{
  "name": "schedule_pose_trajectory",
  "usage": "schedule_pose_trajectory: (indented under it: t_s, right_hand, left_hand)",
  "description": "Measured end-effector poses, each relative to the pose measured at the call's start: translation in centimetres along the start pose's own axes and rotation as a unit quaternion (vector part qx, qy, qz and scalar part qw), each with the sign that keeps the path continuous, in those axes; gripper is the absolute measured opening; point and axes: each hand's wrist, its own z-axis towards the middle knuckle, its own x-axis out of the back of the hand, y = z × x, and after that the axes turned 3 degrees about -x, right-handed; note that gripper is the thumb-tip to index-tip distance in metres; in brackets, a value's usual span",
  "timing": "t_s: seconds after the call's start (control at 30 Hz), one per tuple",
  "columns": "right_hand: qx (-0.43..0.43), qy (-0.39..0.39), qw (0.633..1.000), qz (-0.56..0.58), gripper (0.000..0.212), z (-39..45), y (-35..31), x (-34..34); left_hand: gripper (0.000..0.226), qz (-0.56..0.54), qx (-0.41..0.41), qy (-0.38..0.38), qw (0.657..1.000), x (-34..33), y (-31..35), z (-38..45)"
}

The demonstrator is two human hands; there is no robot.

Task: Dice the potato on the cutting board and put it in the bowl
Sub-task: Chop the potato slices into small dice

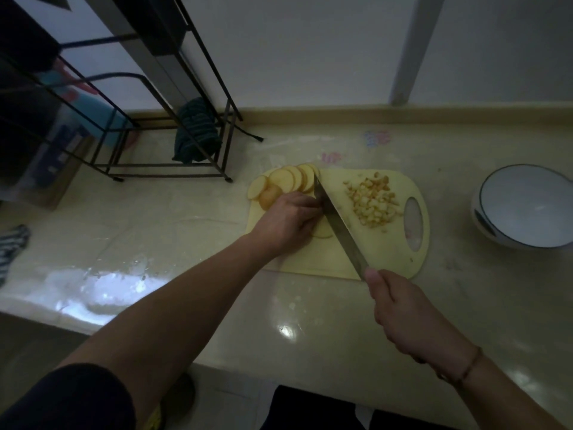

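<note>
Gleaming beige countertop (310, 321) below white wall (310, 51)

Dark sleeve (71, 395) (left arm), right wrist bracelet (468, 367)

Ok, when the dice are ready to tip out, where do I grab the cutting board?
Probably the oval handle hole at the cutting board's right end, coming from the right: it faces the bowl, and the diced potato lies just beside it.

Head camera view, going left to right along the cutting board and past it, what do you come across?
Potato slices → left hand holding down potato → knife → diced potato pile → board's handle hole → bowl on the counter.
</note>
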Motion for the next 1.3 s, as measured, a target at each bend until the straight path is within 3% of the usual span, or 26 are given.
schedule_pose_trajectory:
  t_s: [0.07, 0.2, 0.27, 0.53, 0.93, 1.1, 1.3]
  right_hand:
    - [0.004, 0.002, 1.0, -0.012, 0.048, 0.0, -0.1, 0.1]
    - [-0.001, -0.002, 1.0, -0.02, 0.05, -0.1, -0.4, 0.0]
    - [-0.009, -0.004, 1.0, -0.01, 0.051, -0.2, -0.5, 0.0]
    - [-0.03, -0.006, 0.999, 0.017, 0.056, -0.4, -0.3, -0.3]
    - [-0.098, -0.036, 0.988, 0.117, 0.054, -0.9, 0.2, 0.7]
    - [-0.077, -0.034, 0.993, 0.088, 0.059, -0.6, 0.1, 0.7]
    - [-0.122, -0.06, 0.975, 0.175, 0.048, -0.7, 0.2, 0.8]
  left_hand:
    - [0.018, -0.011, 0.048, 0.0, 0.999, 0.2, 0.5, 0.3]
    - [0.013, -0.029, 0.225, -0.018, 0.974, -0.1, 1.5, 1.6]
    - [0.007, -0.05, 0.257, -0.009, 0.965, -0.2, 1.6, 1.9]
    - [0.019, -0.095, 0.272, 0.029, 0.957, -0.3, 1.8, 1.7]
    - [0.013, -0.101, 0.236, 0.002, 0.966, -0.1, 1.7, 0.9]
    - [0.019, -0.107, 0.28, 0.005, 0.954, -0.3, 2.4, 2.2]
    - [0.031, -0.092, 0.32, -0.002, 0.943, -0.3, 3.1, 3.7]
